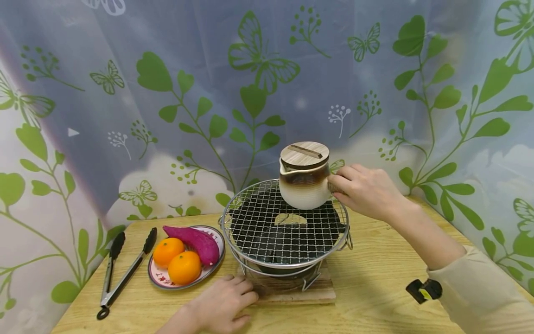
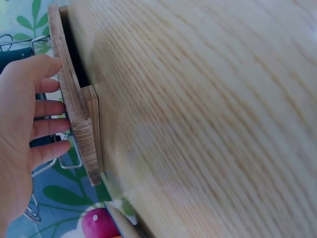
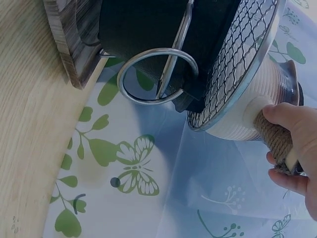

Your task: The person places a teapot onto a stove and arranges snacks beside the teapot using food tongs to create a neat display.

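My right hand [image 1: 367, 191] grips the twine-wrapped side handle [image 3: 274, 139] of a cream and brown ceramic teapot [image 1: 303, 188]. A wooden lid [image 1: 304, 154] covers the pot, which is upright at the back right of a round wire grill rack [image 1: 267, 241]. Whether its base touches the mesh, I cannot tell. Under the rack is a dark stove body [image 3: 148, 29] in a wire frame, on a wooden board [image 1: 292, 292]. My left hand [image 1: 223, 301] lies at the board's front left corner, holding nothing; its fingers [image 2: 49, 126] are loosely bent by the board's edge.
Left of the stove, a patterned plate [image 1: 160, 281] bears two oranges [image 1: 184, 267] and a purple sweet potato [image 1: 200, 242]. Spread tongs [image 1: 127, 276] lie at the table's left. A leaf-and-butterfly curtain [image 1: 200, 55] hangs behind the wooden table [image 1: 375, 278].
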`<state>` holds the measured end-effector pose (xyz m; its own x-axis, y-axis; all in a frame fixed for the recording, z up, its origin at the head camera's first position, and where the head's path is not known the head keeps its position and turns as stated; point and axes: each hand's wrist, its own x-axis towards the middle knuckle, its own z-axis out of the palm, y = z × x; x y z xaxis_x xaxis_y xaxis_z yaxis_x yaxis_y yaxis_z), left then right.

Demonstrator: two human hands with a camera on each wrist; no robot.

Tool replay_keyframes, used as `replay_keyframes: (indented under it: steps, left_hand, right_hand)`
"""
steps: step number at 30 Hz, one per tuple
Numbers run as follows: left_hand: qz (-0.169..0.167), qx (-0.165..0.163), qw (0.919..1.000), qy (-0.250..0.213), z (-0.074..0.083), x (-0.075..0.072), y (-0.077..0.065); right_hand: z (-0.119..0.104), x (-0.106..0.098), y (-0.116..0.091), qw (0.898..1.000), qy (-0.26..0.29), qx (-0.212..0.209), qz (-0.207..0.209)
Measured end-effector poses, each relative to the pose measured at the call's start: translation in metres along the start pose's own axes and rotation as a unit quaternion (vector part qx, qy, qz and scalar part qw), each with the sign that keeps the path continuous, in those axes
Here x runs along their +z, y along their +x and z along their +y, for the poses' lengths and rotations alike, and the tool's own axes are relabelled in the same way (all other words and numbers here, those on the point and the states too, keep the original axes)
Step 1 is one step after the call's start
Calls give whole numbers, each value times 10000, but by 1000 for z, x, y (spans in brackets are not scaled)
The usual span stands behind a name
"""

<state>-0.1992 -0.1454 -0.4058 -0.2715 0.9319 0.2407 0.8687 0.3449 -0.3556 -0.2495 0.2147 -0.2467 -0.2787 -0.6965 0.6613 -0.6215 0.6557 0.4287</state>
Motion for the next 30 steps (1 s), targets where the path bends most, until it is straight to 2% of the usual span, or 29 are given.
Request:
replay_keyframes:
  steps: [18,30]
  left_hand:
    - [-81,35,10000,-20,0,0,0]
    - [-22,32,10000,-9,0,0,1]
  right_hand:
    - [-4,1,0,10000,26,88,22]
    - [-5,1,1,9999,-71,38,75]
